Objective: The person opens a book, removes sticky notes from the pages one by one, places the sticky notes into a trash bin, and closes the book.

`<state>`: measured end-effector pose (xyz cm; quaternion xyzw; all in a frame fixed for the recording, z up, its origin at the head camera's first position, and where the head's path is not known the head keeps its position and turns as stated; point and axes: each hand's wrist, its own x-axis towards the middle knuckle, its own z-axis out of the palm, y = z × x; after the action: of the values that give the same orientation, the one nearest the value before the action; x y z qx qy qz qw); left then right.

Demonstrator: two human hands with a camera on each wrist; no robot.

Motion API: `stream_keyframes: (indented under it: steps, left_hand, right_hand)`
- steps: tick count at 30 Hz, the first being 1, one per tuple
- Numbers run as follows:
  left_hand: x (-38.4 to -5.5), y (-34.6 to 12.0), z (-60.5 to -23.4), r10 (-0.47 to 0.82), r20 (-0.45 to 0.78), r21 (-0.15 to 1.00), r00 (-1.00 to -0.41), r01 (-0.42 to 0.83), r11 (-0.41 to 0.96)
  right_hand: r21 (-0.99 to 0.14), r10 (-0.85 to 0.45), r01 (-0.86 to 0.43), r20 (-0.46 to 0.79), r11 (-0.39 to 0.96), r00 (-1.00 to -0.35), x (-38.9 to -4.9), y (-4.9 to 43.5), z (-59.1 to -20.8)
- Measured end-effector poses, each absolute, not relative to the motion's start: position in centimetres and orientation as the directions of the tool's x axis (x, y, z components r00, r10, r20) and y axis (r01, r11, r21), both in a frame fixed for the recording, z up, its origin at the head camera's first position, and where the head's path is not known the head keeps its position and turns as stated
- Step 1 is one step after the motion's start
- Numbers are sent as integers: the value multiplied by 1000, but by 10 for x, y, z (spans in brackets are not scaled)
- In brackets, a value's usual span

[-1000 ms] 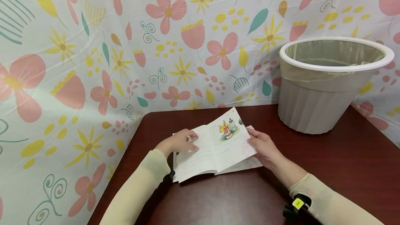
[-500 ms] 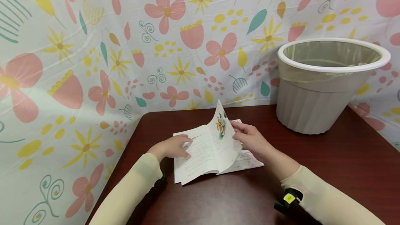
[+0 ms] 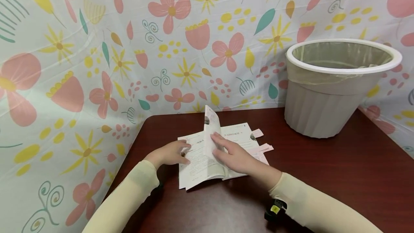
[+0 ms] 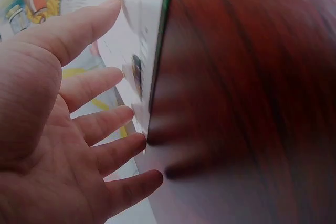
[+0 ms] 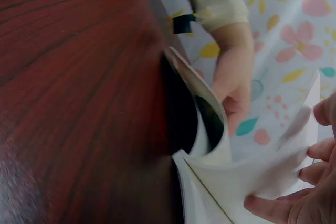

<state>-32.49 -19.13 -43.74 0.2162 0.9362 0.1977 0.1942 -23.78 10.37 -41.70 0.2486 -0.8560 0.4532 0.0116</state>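
An open book (image 3: 197, 170) lies on the dark red-brown table, its printed pages up. One page (image 3: 211, 121) stands raised near the spine, leaning left. My right hand (image 3: 236, 156) presses that page from its right side with extended fingers; in the right wrist view the fingers of the right hand (image 5: 302, 192) lie against the white paper. At the book's left edge, my left hand (image 3: 167, 154) rests with fingers spread. In the left wrist view the fingertips of the left hand (image 4: 79, 129) touch the page edge. Pink paper tabs (image 3: 266, 148) stick out at the right.
A grey waste bin (image 3: 318, 107) with a white rim and a clear liner stands at the table's back right. Behind the table (image 3: 323, 175) hangs a flower-patterned cloth (image 3: 197, 64), which also covers the left side.
My right hand has moved left, swinging the illustrated page up and over toward the left. The right-hand page beneath is now uncovered. My left hand has shifted slightly left.
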Motion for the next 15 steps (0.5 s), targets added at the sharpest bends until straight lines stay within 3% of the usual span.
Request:
stream_keyframes:
  steps: [15]
  left_hand:
    - [-326, -217, -440, 417, -222, 378, -881, 317, 870]
  right_hand:
    - [-543, -572, -548, 144, 636, -807, -228, 76, -440]
